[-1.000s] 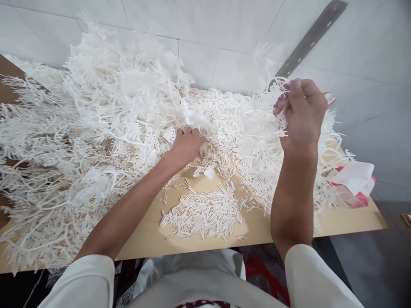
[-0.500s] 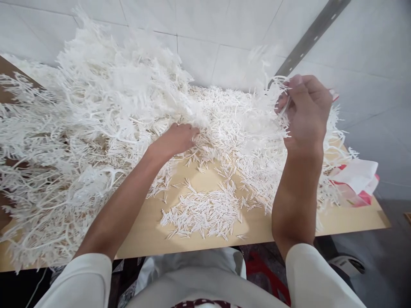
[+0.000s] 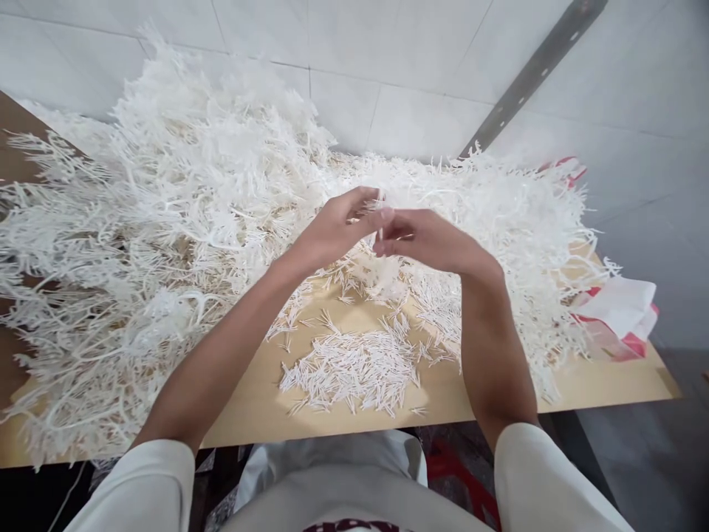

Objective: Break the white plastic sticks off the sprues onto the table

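Right hand (image 3: 429,240) pinched on white sprig (image 3: 380,234) above table (image 3: 249,414). Left hand (image 3: 343,225) meets it, can't tell its grip

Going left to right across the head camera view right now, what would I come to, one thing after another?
The tall heap of white branching strands, the left hand, the right hand, the crumpled red-and-white wrapping.
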Demonstrator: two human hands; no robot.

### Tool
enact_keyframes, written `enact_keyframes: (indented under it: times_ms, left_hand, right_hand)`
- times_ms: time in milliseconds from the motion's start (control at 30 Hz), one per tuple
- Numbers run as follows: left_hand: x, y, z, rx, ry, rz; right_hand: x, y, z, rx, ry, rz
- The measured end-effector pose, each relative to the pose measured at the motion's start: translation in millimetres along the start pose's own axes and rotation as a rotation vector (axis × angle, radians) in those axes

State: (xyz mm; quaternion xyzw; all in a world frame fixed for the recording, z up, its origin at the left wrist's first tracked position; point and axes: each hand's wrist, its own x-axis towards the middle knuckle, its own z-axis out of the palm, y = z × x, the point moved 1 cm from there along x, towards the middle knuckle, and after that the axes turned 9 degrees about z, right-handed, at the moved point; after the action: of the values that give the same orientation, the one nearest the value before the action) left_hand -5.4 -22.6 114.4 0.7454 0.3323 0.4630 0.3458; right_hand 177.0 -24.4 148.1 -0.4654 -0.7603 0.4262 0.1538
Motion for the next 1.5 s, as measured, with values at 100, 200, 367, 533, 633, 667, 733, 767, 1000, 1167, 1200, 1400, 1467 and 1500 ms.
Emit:
enact_keyframes:
  times_ms: [100,200,367,533,633,667,733,767,1000,1167,1200,1400,1467,1500]
  left_hand:
    - [-1,-5,11.1,-0.047,0.059,0.021]
    - [0,-4,9.9,-0.035,0.073,0.02]
    - [1,3,1.4,0.001,0.1,0.07]
    - [-2,4,6.6,0.109,0.007,0.019]
    - [-4,4,7.5,0.177,0.048,0.03]
    - [-4,4,7.0,0.187,0.046,0.042]
    - [-5,3,5.1,0.195,0.025,0.065]
    - [-5,4,4.0,0.199,0.011,0.077]
    - [-3,5,-3.9,0.245,0.019,0.089]
    - [-2,3,-8.5,0.216,0.044,-0.023]
    - [-2,3,-9.7,0.2,0.043,-0.047]
    - [-1,-8,-11.2,0.061,-0.039,-0.107]
    - [-1,-20,-7.5,0.066,-0.03,-0.136]
    - [-2,-28,-5.1,0.08,-0.021,-0.15]
  right_hand:
    - [6,1,8,-0.195,-0.115,-0.004]
    - [5,4,0,-0.178,-0.145,-0.034]
    - [0,11,-22,-0.001,0.221,-0.091]
    - [5,7,-14,0.045,0.453,-0.316]
    - [7,6,-10,-0.032,0.51,-0.334]
    - [7,6,-10,-0.047,0.519,-0.329]
    - [8,8,-10,-0.076,0.504,-0.321]
    - [7,8,-10,-0.094,0.49,-0.322]
    - [9,5,-2,-0.134,0.555,-0.408]
    - [14,7,12,-0.215,0.622,-0.498]
    - [14,8,15,-0.228,0.623,-0.509]
    - [19,16,24,-0.177,0.575,-0.482]
    - [27,24,31,-0.091,0.597,-0.457]
    - [33,30,36,-0.03,0.615,-0.423]
